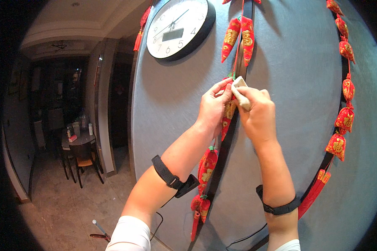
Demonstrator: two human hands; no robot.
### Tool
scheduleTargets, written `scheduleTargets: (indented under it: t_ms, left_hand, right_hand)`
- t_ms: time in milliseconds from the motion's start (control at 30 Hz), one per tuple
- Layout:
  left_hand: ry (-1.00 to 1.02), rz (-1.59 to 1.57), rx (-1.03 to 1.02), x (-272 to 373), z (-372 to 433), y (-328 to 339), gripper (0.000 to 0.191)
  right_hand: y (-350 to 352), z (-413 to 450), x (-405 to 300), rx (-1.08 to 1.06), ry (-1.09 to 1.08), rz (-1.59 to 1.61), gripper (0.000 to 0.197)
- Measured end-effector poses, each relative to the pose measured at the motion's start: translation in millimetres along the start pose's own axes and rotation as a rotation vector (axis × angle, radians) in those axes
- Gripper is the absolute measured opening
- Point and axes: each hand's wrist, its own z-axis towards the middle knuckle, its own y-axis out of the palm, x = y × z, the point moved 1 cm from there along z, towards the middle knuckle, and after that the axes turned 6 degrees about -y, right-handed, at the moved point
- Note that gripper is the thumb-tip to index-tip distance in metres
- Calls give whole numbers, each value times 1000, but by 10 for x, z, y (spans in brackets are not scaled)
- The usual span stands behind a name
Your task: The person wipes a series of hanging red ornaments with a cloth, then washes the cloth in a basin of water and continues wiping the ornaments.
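A string of red and gold fabric chili peppers [247,39] hangs down the grey wall along a black strip. Midway along it, my left hand [214,103] pinches the top of one stuffed pepper [228,114] near its green cap. Close against it, my right hand [257,108] grips a folded pale cloth [241,91], which touches or nearly touches the pepper's upper end. My fingers cover part of that pepper. Lower on the string hang another pepper [207,169] and a small cluster with a red tassel [195,224].
A round wall clock [176,29] is mounted at upper left. On the right, a second string of red pouches [344,119] ends in red tassels [314,191]. Far left, a table [78,139] and chair [81,153] stand on the tiled floor. Black straps [166,172] circle both forearms.
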Motion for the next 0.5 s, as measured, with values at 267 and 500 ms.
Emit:
scheduleTargets:
  t_ms: [267,500]
  left_hand:
    - [20,36,-20,63,43,91,39]
    - [18,-13,-14,69,7,155,33]
  right_hand:
    - [-163,318,0,266,19,-132,25]
    - [12,168,-35,56,-12,-75,28]
